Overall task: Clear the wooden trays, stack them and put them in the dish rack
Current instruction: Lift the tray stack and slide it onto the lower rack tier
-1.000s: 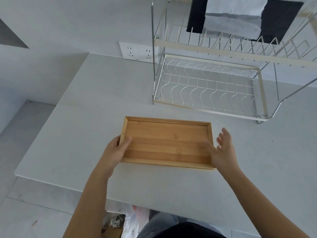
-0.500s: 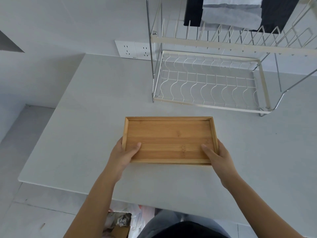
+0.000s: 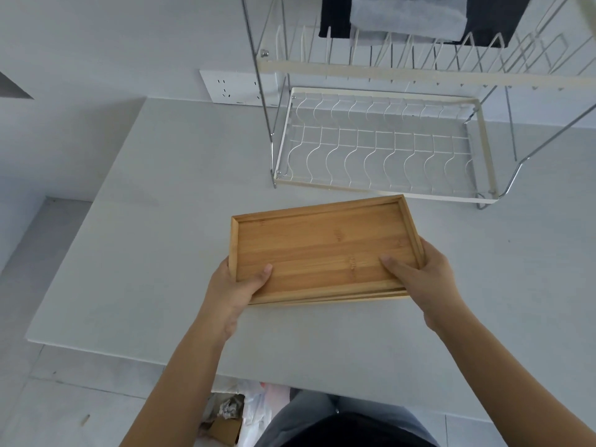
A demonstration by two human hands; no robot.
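A stack of wooden trays (image 3: 322, 246) is held above the white counter (image 3: 154, 221), tilted with its right end raised toward the rack. The top tray is empty. My left hand (image 3: 235, 291) grips the near left corner, thumb inside the tray. My right hand (image 3: 422, 272) grips the near right corner, thumb on the tray floor. The two-tier wire dish rack (image 3: 380, 188) stands just behind the trays; its lower shelf holds nothing.
A wall socket (image 3: 232, 87) sits left of the rack. Dark and grey cloths (image 3: 412, 17) hang over the rack's upper tier. Below the counter's near edge lie a plastic bag and cardboard scraps (image 3: 232, 414) on the floor.
My right hand closed on the tray's right corner. Both hands then lifted the stack off the counter and tilted its right end up toward the rack.
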